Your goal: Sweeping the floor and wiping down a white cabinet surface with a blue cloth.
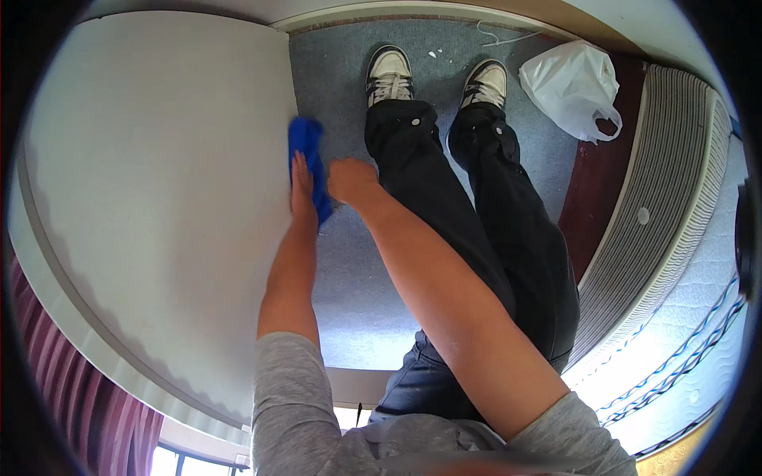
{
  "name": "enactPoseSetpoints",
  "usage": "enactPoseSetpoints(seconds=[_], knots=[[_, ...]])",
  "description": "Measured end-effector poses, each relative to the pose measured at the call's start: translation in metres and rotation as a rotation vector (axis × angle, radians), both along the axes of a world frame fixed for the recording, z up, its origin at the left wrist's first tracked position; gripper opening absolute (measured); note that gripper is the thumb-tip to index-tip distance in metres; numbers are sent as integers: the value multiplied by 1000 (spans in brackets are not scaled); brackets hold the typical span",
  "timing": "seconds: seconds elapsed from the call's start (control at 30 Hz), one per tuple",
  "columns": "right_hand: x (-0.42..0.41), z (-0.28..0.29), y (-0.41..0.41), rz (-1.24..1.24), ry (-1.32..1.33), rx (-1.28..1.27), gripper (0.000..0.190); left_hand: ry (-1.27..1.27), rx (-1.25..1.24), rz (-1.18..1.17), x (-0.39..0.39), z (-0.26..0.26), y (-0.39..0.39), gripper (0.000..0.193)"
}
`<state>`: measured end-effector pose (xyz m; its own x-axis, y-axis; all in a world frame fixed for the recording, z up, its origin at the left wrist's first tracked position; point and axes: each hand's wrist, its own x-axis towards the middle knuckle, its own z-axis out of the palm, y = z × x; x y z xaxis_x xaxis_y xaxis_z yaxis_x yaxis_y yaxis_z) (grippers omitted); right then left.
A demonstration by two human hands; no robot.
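Observation:
My left hand point(302, 181) lies flat along a blue cloth point(309, 134), fingers straight and close together, holding it at the edge of a white wall point(178, 149). The cloth hangs in folds beyond my fingertips and below the palm. Just right of the cloth is my right hand point(352, 180), curled into a loose fist. Nothing shows in that fist, though its palm side is hidden from above.
My shoes point(390, 74) stand on grey carpet point(363, 273). At the upper right sits a white plastic bag point(571, 89), with a white wire hanger point(500, 41) near it. A mattress with a ribbed side point(643, 178) borders the right. Purple curtains point(83, 381) hang at lower left.

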<state>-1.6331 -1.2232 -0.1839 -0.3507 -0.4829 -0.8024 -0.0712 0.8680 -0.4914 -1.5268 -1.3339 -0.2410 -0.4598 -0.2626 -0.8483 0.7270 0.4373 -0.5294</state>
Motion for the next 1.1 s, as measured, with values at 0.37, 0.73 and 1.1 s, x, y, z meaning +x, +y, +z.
enactPoseSetpoints(seconds=[0.37,0.73,1.1], knots=[[5,1,4,-73,-19,-29,32,-24,48,16,-3,37,-2,60],[-1,-1,16,-42,41,4,34,235,-237,46,-206,174,-31,51],[74,196,-36,-875,-139,-1069,57,90,-391,-20,-60,399,13,77]])
